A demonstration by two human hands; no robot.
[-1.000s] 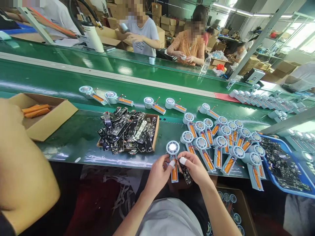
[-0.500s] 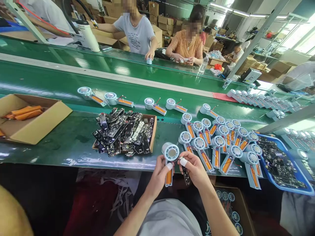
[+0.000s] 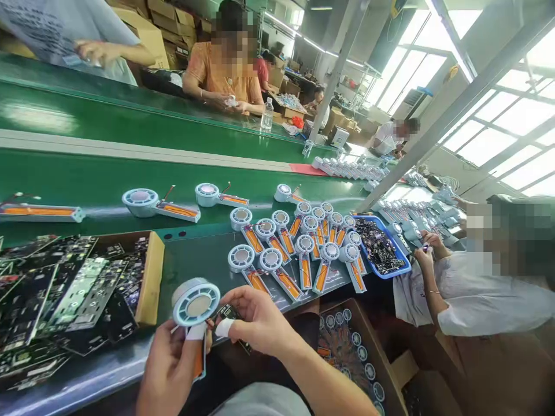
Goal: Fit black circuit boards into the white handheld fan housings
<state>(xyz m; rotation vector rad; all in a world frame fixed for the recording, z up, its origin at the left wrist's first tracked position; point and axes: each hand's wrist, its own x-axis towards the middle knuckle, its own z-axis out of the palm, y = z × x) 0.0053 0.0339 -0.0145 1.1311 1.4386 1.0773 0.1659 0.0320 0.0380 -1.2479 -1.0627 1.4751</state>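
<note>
My left hand [image 3: 167, 367] is wrapped round the handle of a light-blue handheld fan body [image 3: 197, 305], whose round slotted head points up. An orange strip lies in its open handle, partly hidden by my thumb. Close beside it, my right hand [image 3: 262, 323] pinches a black circuit board [image 3: 228, 313] near the fan's neck. White coverings sit on both thumbs. Whether the board touches the fan's wires I cannot tell. To the left, a cardboard tray [image 3: 150, 280] holds a heap of black circuit boards [image 3: 89, 294].
Several fan bodies [image 3: 271, 260] lie on the bench to the right, more along the green belt [image 3: 99, 164]. Beyond them are a blue basket [image 3: 401, 268] of boards and a co-worker [image 3: 489, 289]. Below stands a carton [image 3: 381, 346] of fans. Another person [image 3: 225, 75] sits across.
The view has swung to the right and closer to the bench, bringing the co-worker on the right into sight. My hands still hold the fan body and the circuit board close together.
</note>
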